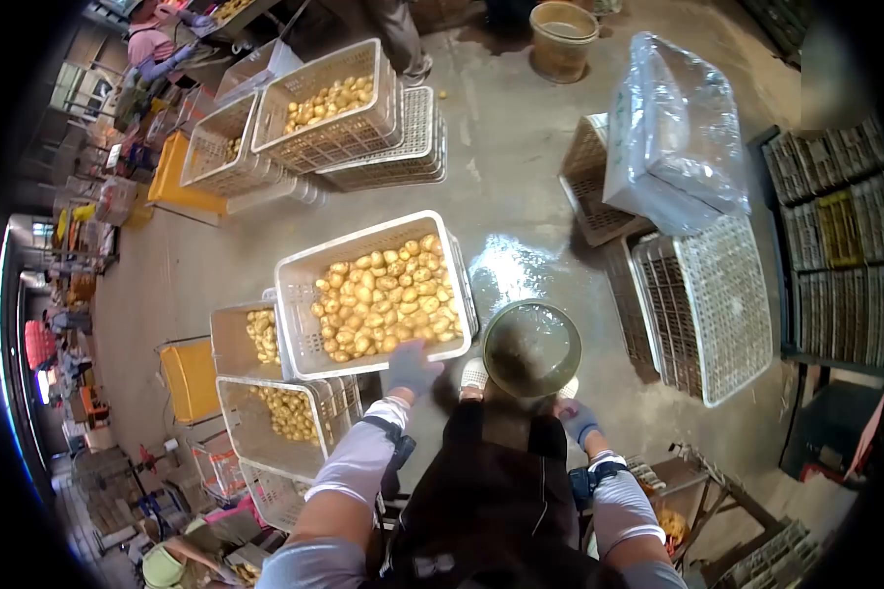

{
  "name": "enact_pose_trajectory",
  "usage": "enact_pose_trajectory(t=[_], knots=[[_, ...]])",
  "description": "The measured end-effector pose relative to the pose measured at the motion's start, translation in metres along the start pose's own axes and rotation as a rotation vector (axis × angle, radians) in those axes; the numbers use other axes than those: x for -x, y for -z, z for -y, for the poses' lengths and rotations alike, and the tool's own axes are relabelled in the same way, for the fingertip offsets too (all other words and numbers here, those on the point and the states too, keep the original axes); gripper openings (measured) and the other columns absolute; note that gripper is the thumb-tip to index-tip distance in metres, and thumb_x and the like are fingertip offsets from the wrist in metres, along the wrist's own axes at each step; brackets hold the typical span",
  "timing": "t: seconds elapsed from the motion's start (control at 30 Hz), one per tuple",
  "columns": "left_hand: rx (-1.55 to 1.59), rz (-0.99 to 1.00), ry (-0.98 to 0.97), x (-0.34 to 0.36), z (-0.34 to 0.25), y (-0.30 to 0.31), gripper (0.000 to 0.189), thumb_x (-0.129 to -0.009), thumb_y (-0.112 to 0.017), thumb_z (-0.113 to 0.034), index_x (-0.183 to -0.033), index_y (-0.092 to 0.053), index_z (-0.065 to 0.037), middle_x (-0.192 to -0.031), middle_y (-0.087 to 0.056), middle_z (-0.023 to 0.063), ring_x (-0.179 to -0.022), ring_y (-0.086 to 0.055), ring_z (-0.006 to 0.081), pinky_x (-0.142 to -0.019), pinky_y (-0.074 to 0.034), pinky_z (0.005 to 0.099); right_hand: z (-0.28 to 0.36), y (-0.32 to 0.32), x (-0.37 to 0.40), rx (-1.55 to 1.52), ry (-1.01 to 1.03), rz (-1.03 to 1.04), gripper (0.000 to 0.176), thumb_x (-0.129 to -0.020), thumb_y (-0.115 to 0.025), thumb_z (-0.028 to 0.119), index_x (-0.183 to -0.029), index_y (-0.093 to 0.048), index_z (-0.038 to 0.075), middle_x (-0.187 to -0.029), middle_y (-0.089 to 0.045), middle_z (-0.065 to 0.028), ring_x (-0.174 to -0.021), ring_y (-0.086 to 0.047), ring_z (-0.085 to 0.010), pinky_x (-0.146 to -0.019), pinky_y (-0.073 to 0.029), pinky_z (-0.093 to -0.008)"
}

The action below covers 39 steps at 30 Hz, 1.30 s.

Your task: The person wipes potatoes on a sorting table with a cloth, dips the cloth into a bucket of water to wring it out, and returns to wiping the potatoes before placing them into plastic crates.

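A white plastic crate [300, 294] full of small yellow potatoes [388, 299] rests tilted on other crates in front of me. My left hand [410, 365], in a grey glove, grips the crate's near rim. My right hand [578, 420], also gloved, holds the edge of a round green basin [531, 347] that looks empty, just right of the crate.
Below lie two more crates with potatoes [265, 334] [287, 410]. Further stacked crates [334, 108] stand at the back, upended empty crates [717, 304] and a plastic-wrapped bundle [678, 137] at right, a bucket [563, 37] behind. A person [157, 44] works at far left.
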State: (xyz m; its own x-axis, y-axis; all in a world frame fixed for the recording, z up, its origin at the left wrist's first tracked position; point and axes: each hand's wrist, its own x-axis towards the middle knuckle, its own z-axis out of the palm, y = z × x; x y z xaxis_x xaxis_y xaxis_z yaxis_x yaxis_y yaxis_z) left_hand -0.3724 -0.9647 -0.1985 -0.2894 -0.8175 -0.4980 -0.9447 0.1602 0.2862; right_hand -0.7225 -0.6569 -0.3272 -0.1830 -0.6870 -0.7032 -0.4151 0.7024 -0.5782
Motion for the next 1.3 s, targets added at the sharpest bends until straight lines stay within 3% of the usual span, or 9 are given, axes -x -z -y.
enact_pose_trajectory(t=[0.1, 0.23, 0.5, 0.53, 0.63, 0.87, 1.07, 1.23, 1.3], knots=[[-0.148, 0.171, -0.068, -0.030, 0.000, -0.053, 0.080, -0.085, -0.073, -0.064, -0.141, -0.059, -0.009, -0.142, -0.063, 0.0175, -0.133, -0.057, 0.0366, -0.114, -0.042, 0.0474, -0.091, -0.033, -0.070, 0.288, 0.111, 0.067, 0.032, -0.093, -0.064, 0.036, -0.115, -0.071, 0.013, -0.105, -0.074, -0.0167, -0.090, -0.069, -0.0380, -0.080, -0.057, -0.0421], [-0.236, 0.438, 0.057, -0.084, -0.035, -0.077, 0.064, -0.093, -0.063, -0.061, -0.128, -0.069, -0.008, -0.119, -0.074, 0.0186, -0.110, -0.070, 0.0402, -0.097, -0.054, 0.0485, -0.020, 0.009, -0.116, 0.569, 0.088, 0.162, 0.045, -0.089, -0.065, 0.034, -0.133, -0.065, 0.020, -0.136, -0.065, -0.0147, -0.126, -0.061, -0.0363, -0.104, -0.051, -0.0472], [-0.203, 0.086, -0.322, -0.100, -0.015, -0.099, 0.043, -0.091, -0.071, -0.052, -0.094, -0.080, -0.010, -0.087, -0.075, 0.0163, -0.064, -0.071, 0.0373, -0.061, -0.058, 0.0463, -0.071, -0.104, -0.339, 0.857, 0.245, 0.415, 0.067, -0.094, -0.063, 0.032, -0.157, -0.046, 0.016, -0.164, -0.041, -0.0187, -0.149, -0.040, -0.0391, -0.123, -0.033, -0.0515], [-0.160, 0.208, -0.267, -0.100, -0.018, -0.094, 0.043, -0.094, -0.069, -0.048, -0.111, -0.074, -0.009, -0.104, -0.073, 0.0150, -0.086, -0.072, 0.0361, -0.079, -0.058, 0.0474, -0.095, -0.125, -0.354, 0.859, 0.225, 0.418, 0.066, -0.095, -0.062, 0.032, -0.157, -0.047, 0.016, -0.163, -0.042, -0.0192, -0.149, -0.041, -0.0395, -0.122, -0.033, -0.0514], [-0.127, 0.355, -0.220, -0.113, -0.023, -0.087, 0.042, -0.094, -0.070, -0.048, -0.105, -0.074, -0.007, -0.102, -0.073, 0.0139, -0.087, -0.072, 0.0344, -0.078, -0.058, 0.0450, -0.134, -0.176, -0.375, 0.832, 0.127, 0.423, 0.062, -0.097, -0.060, 0.031, -0.156, -0.048, 0.014, -0.160, -0.045, -0.0208, -0.146, -0.043, -0.0407, -0.121, -0.035, -0.0512], [-0.027, 0.230, -0.407, -0.120, -0.012, -0.093, 0.029, -0.088, -0.079, -0.035, -0.088, -0.070, -0.007, -0.090, -0.071, 0.0104, -0.083, -0.069, 0.0337, -0.074, -0.056, 0.0441, -0.163, -0.225, -0.330, 0.564, -0.146, 0.368, 0.053, -0.103, -0.053, 0.029, -0.153, -0.051, 0.009, -0.153, -0.052, -0.0243, -0.141, -0.049, -0.0437, -0.118, -0.039, -0.0507], [-0.036, 0.056, -0.472, -0.118, -0.014, -0.092, 0.032, -0.084, -0.083, -0.041, -0.082, -0.072, -0.011, -0.078, -0.069, 0.0103, -0.059, -0.066, 0.0345, -0.055, -0.054, 0.0452, -0.039, -0.148, -0.204, -0.169, -0.298, -0.027, 0.047, -0.109, -0.048, 0.027, -0.150, -0.054, 0.005, -0.146, -0.057, -0.0274, -0.136, -0.053, -0.0462, -0.115, -0.043, -0.0502], [-0.117, 0.182, -0.387, -0.109, -0.015, -0.087, 0.038, -0.090, -0.074, -0.044, -0.087, -0.072, -0.006, -0.092, -0.071, 0.0113, -0.083, -0.071, 0.0315, -0.071, -0.057, 0.0438, 0.000, -0.081, -0.136, -0.081, 0.083, -0.338, 0.048, -0.110, -0.047, 0.037, -0.144, -0.059, 0.006, -0.134, -0.066, -0.0248, -0.124, -0.061, -0.0485, -0.103, -0.052, -0.0506], [-0.100, 0.034, -0.468, -0.112, -0.011, -0.093, 0.033, -0.088, -0.076, -0.045, -0.080, -0.071, -0.014, -0.073, -0.068, 0.0096, -0.056, -0.065, 0.0341, -0.053, -0.053, 0.0460, 0.005, -0.066, -0.162, 0.212, 0.335, -0.533, 0.048, -0.110, -0.046, 0.037, -0.145, -0.058, 0.006, -0.133, -0.067, -0.0224, -0.122, -0.063, -0.0448, -0.104, -0.051, -0.0494]])
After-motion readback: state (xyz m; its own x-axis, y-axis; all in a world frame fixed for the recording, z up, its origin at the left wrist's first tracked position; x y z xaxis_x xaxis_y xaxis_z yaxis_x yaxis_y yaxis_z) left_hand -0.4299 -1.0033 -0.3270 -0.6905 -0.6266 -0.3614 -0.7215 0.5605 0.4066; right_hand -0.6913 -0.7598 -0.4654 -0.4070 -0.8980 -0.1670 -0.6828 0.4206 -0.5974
